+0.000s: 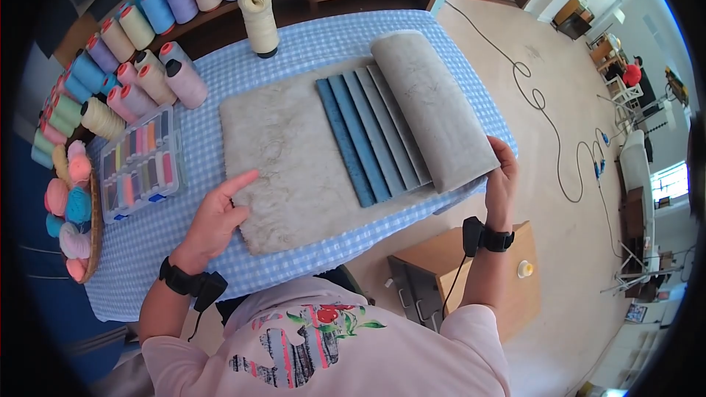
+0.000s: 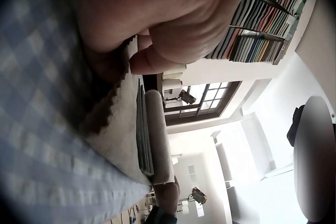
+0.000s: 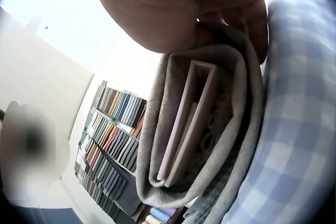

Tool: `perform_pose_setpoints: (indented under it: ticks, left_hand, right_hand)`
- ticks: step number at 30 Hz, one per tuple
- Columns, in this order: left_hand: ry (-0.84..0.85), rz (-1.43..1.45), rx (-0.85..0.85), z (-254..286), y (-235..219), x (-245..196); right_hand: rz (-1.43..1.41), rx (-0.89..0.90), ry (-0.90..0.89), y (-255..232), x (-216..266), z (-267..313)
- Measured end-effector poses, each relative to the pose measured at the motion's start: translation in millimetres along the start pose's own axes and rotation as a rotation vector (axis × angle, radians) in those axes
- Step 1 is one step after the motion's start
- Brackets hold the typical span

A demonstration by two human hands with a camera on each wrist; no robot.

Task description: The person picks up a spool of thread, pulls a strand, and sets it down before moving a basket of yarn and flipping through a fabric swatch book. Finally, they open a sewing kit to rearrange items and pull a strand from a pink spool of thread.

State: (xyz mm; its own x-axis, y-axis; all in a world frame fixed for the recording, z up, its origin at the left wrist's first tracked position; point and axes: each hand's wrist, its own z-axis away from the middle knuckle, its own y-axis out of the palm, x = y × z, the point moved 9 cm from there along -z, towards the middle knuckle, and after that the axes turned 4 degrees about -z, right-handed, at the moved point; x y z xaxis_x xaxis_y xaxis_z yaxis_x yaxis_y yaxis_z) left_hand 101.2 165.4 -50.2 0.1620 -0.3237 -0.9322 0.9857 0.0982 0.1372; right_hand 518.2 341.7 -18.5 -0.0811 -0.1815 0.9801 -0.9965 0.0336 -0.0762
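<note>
A grey plush fabric sheet (image 1: 276, 147) lies on the table, with a row of overlapping swatches (image 1: 368, 132) shading from blue to grey. Its right part is folded over into a thick roll (image 1: 434, 110). My left hand (image 1: 217, 217) pinches the sheet's left edge; in the left wrist view a digit lies over the zigzag-cut border (image 2: 107, 111) and others go beneath. At the roll's near right end, my right hand (image 1: 501, 184) grips the fabric with curled fingers. The right wrist view shows the layers (image 3: 152, 129) wrapped around a pale flat frame-like core (image 3: 181, 124).
A blue checked cloth (image 1: 198, 147) covers the table. Thread cones (image 1: 154, 11) line the back and left, one cream cone (image 1: 259, 22) standing apart. A clear thread box (image 1: 143, 162) and a yarn basket (image 1: 92, 235) sit at left. Cables (image 1: 540, 95) cross the floor.
</note>
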Motion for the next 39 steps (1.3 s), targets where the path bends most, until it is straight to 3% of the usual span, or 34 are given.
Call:
perform_pose_setpoints:
  ticks: [3, 5, 9, 11, 12, 14, 16, 17, 18, 19, 22, 23, 25, 29, 30, 34, 38, 39]
  left_hand:
    - [-0.011, -0.007, -0.008, 0.7, -0.3, 0.4]
    - [-0.019, -0.007, -0.011, 1.1, -0.6, 1.2]
    - [0.020, -0.027, -0.032, 0.4, -0.8, -3.0]
    - [0.052, -0.052, -0.054, -0.2, 1.4, -10.8]
    - [0.075, -0.085, -0.086, -1.0, 1.7, -18.5]
    - [0.107, -0.116, -0.127, -5.7, 5.8, -34.5]
    - [0.209, -0.282, -0.173, -15.7, 15.8, -61.9]
    - [0.337, -0.353, -0.163, -21.9, 26.9, -82.1]
    - [0.464, -0.427, -0.157, -27.0, 39.3, -102.6]
    - [0.528, -0.425, -0.133, -32.4, 51.0, -119.5]
    - [0.730, -0.380, -0.118, -31.5, 74.3, -170.5]
    - [0.733, -0.380, -0.151, -24.5, 77.6, -179.8]
    - [0.729, -0.302, -0.062, -7.2, 85.1, -198.8]
    - [0.874, -0.286, -0.139, 52.9, 52.7, -227.4]
    - [0.916, -0.256, -0.157, 69.8, 37.3, -231.3]
    - [0.829, -0.449, -0.409, 135.8, -38.0, -219.8]
    - [0.853, -0.589, -0.447, 178.2, -93.1, -193.6]
    - [0.814, -0.490, -0.479, 183.8, -109.2, -182.7]
  right_hand:
    - [0.041, 0.004, -0.011, -3.8, -0.5, 3.3]
    - [-0.002, 0.075, -0.156, -1.9, 15.1, 9.1]
    - [-0.168, 0.228, -0.116, 9.6, 37.2, 13.2]
    - [0.095, 0.228, 0.230, 7.0, 2.0, 1.7]
    - [0.076, 0.295, 0.345, 10.2, -7.7, -5.3]
    - [0.097, 0.402, 0.308, 19.9, -1.5, -26.1]
    - [0.141, 0.528, 0.312, 39.8, 5.3, -38.4]
    - [0.143, 0.543, 0.301, 46.4, 10.1, -43.4]
    - [0.182, 0.568, 0.397, 51.9, 5.5, -44.6]
    - [0.225, 0.595, 0.489, 58.3, 1.9, -45.9]
    - [0.201, 0.656, 0.460, 69.2, 6.1, -46.9]
    - [0.205, 0.686, 0.449, 72.3, 11.3, -42.1]
    - [0.112, 0.634, 0.457, 72.7, 30.5, -29.1]
    - [-0.086, 0.452, 0.424, 84.6, 72.1, 21.6]
    - [-0.133, 0.481, 0.440, 91.5, 72.8, 34.0]
    - [-0.288, 0.571, 0.575, 123.8, 61.9, 82.6]
    - [-0.180, 0.742, 0.664, 172.8, 54.5, 116.2]
    - [-0.189, 0.746, 0.666, 183.9, 54.9, 119.9]
